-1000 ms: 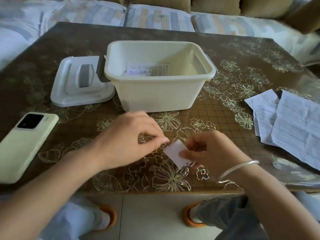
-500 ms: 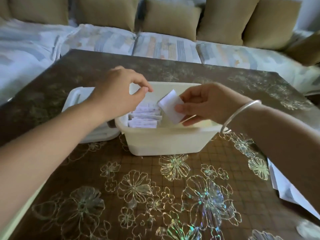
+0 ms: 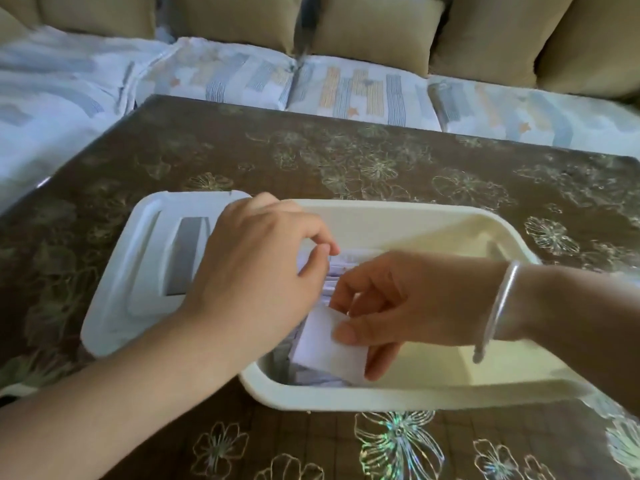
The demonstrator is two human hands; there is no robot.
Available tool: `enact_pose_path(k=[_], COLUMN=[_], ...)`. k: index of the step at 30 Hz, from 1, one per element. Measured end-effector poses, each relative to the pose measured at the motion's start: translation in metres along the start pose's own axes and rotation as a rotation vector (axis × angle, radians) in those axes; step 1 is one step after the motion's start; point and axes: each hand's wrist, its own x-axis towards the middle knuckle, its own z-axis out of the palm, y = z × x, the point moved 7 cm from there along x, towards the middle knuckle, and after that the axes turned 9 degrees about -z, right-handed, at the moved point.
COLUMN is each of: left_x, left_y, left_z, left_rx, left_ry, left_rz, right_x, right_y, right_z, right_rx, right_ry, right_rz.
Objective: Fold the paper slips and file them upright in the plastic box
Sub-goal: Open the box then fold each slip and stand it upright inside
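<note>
Desk (image 3: 346,161): brown, floral.
Plastic box (image 3: 415,396): cream, centre, uncovered.
Lid (image 3: 138,271): at box's 9 o'clock.
Left hand (image 3: 256,271): fingers curled over filed slips (image 3: 337,271); grip cannot be told.
Right hand (image 3: 408,299): pinches folded slip (image 3: 329,351) in box's 9 o'clock end.

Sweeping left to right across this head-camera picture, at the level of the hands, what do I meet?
White box lid → left hand → folded paper slip → right hand → silver bracelet.

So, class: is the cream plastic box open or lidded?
Open: the white plastic lid lies on the table left of the cream plastic box.
</note>
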Motion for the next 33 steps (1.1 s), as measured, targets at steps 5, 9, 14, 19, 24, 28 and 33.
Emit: enact_pose_path(k=[5,9,14,19,24,28,33], left_x=[-0.002,-0.002,0.000,0.000,0.001,0.001,0.001], left_y=[-0.003,-0.006,-0.006,-0.006,-0.008,-0.009,-0.004], left_z=[0.002,0.003,0.005,0.006,0.007,0.009,0.004], left_rx=[-0.008,-0.028,-0.013,0.003,0.014,0.017,0.001], left_ry=[-0.037,-0.050,-0.057,-0.054,-0.038,-0.055,-0.042], left_rz=[-0.031,-0.067,-0.066,-0.058,-0.056,-0.073,-0.049], right_x=[0.005,0.010,0.016,0.024,0.029,0.030,0.024], right_y=[0.006,0.006,0.001,-0.004,-0.008,-0.003,0.006], right_z=[0.013,0.011,0.006,0.014,0.019,0.020,0.015], right_rx=[-0.215,-0.378,-0.554,-0.823,-0.976,-0.880,-0.621], right_ry=[-0.121,-0.077,0.053,0.036,0.020,-0.039,-0.065], right_rz=[0.049,0.044,-0.041,-0.112,-0.166,-0.128,-0.088])
